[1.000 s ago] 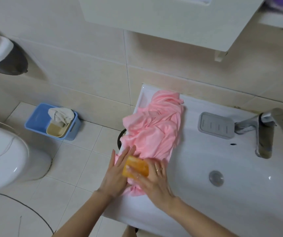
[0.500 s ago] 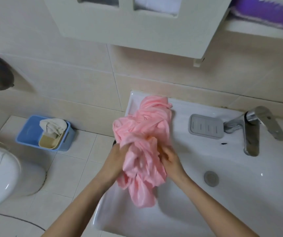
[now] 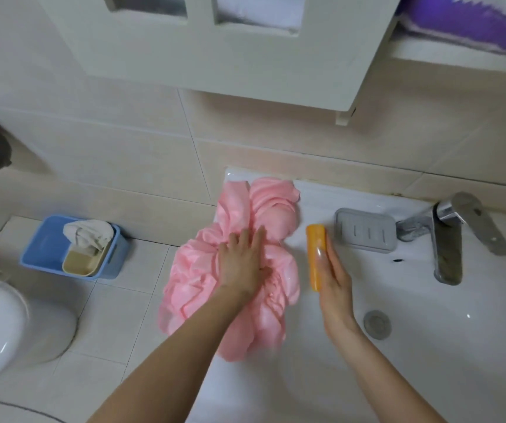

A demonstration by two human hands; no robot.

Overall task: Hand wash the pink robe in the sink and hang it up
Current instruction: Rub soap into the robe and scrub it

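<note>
Left grip (image 3: pixel 239 264) presses flat-fingered on pink robe (image 3: pixel 258 206); right grip (image 3: pixel 334 282), at robe's three o'clock, holds orange soap (image 3: pixel 315 245).

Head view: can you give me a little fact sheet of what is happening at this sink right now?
place: bathroom, white sink against a tiled wall
robe: pink, bunched over the sink's left edge, partly hanging off it
left hand: pressed flat on the robe
right hand: holds an orange soap bar beside the robe
soap dish: grey, nothing on it, next to the tap
water: none seen running
floor: blue bin and toilet to the left
</note>
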